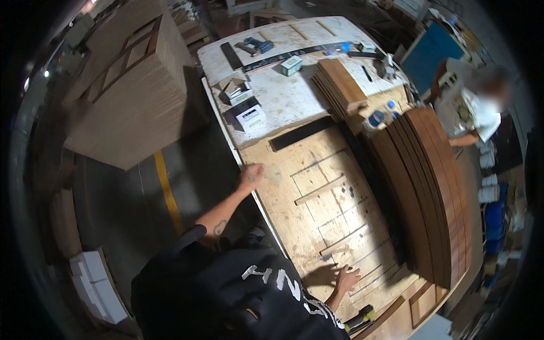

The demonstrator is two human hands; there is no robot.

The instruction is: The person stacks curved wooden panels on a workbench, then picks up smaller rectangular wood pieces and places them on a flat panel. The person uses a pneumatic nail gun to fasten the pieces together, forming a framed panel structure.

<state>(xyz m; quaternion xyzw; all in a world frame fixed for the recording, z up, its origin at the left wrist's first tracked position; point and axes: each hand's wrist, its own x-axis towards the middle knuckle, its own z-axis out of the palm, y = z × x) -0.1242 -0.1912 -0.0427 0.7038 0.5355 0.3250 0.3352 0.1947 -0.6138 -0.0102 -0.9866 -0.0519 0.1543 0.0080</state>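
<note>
My left hand [252, 176] is over the near left edge of the wooden worktable [277, 195], its fingers curled in and nothing visible in them. Farther right, my right hand [347, 279] hovers low over the tabletop with fingers spread and holds nothing. Between the hands lie two thin wooden strips, the upper strip [319, 190] and the lower strip [343, 240], among drawn pencil lines. A yellow-green and black power tool [361, 318] rests close to my right hand. Brown wooden panels [416, 181] are stacked along the right side, beside a long black strip [371, 192].
Small boxes [249, 116], a nail gun [255, 45] and a shorter stack of boards [340, 85] occupy the far, white part of the table. A large brown cabinet [136, 102] stands left. Another person [467, 102] is beyond the panels, at right.
</note>
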